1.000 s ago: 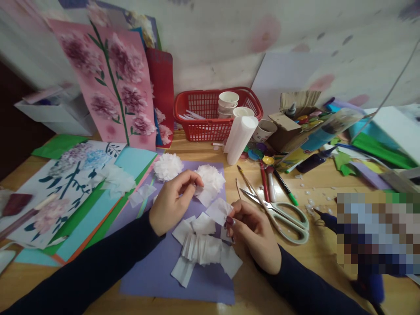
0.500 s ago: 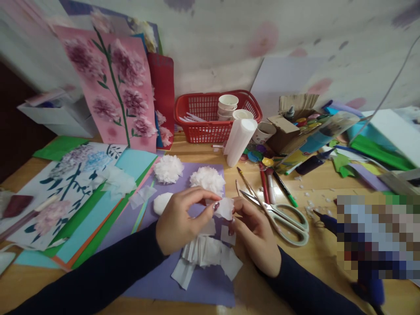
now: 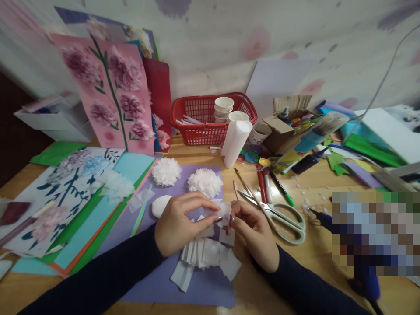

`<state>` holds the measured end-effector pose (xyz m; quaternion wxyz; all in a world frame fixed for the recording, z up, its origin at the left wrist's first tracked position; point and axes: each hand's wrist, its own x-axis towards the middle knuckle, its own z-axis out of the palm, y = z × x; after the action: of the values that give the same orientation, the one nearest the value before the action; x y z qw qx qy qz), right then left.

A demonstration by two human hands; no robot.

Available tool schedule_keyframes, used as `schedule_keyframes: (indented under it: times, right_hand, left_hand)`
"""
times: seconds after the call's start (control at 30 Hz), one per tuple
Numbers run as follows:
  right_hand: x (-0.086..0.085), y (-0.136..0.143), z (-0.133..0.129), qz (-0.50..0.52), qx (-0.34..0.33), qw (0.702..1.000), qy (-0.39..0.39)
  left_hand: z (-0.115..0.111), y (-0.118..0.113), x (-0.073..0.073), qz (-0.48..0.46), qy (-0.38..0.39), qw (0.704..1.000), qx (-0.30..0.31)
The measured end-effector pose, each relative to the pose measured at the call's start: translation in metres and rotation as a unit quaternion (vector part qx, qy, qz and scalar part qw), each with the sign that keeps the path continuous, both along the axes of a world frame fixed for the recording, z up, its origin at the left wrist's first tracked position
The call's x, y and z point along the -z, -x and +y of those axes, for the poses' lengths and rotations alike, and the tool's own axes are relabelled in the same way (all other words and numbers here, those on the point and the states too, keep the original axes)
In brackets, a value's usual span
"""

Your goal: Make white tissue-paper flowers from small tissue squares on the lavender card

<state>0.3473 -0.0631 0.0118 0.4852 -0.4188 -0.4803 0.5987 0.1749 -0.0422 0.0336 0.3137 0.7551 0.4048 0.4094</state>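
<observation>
Between my two hands is a small piece of white tissue paper (image 3: 224, 212). My left hand (image 3: 183, 221) pinches its left side between thumb and fingers. At the other side, the fingertips of my right hand (image 3: 254, 232) grip the same piece. Under my hands, a fanned stack of white tissue paper squares (image 3: 201, 253) lies on a purple sheet (image 3: 147, 284). Two ruffled white paper flowers, one on the left (image 3: 166, 171) and one on the right (image 3: 205, 183), sit farther back on that sheet. A smooth white round (image 3: 160, 205) is partly hidden by my left hand.
Green-handled scissors (image 3: 285, 218) lie right of my hands, beside brushes and a green-tipped marker (image 3: 282, 188). A blue glue gun (image 3: 328, 222) is at far right, partly blurred out. Behind stand a white paper roll (image 3: 236, 144) and a red basket (image 3: 206, 134). Coloured sheets (image 3: 98, 232) lie left.
The view has shifted slightly. My fingers have turned the tissue piece a little, and my right fingertips are drawn closer together on it.
</observation>
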Motion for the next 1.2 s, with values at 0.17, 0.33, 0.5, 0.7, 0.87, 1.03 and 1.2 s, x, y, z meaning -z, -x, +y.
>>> schedule_keyframes:
  times: [0.17, 0.33, 0.5, 0.7, 0.87, 1.03, 1.2]
  right_hand:
    - [-0.001, 0.000, -0.001, 0.024, -0.010, 1.000, 0.017]
    - [0.004, 0.002, -0.003, 0.074, 0.006, 0.996, 0.039]
    - [0.008, 0.002, -0.001, 0.073, 0.005, 0.997, 0.040]
    - [0.009, 0.002, 0.000, 0.054, 0.025, 0.997, 0.051]
    - [0.012, 0.000, 0.001, 0.043, 0.024, 0.998, 0.050]
    - [0.012, 0.001, -0.002, 0.000, -0.011, 1.000, 0.028]
    - [-0.005, -0.008, -0.005, -0.129, 0.006, 0.985, -0.114]
  left_hand:
    - [0.001, 0.000, 0.001, -0.011, 0.010, 1.000, -0.002]
    - [0.000, 0.000, 0.002, -0.009, -0.002, 1.000, 0.017]
    - [0.005, 0.003, 0.000, -0.010, 0.011, 1.000, 0.007]
    - [0.013, 0.010, 0.004, -0.054, 0.099, 0.992, -0.065]
    - [0.014, 0.008, -0.002, -0.141, 0.295, 0.944, -0.035]
    - [0.004, -0.002, -0.003, -0.085, 0.387, 0.918, 0.024]
    - [0.016, 0.043, -0.014, -0.021, 0.258, 0.960, -0.103]
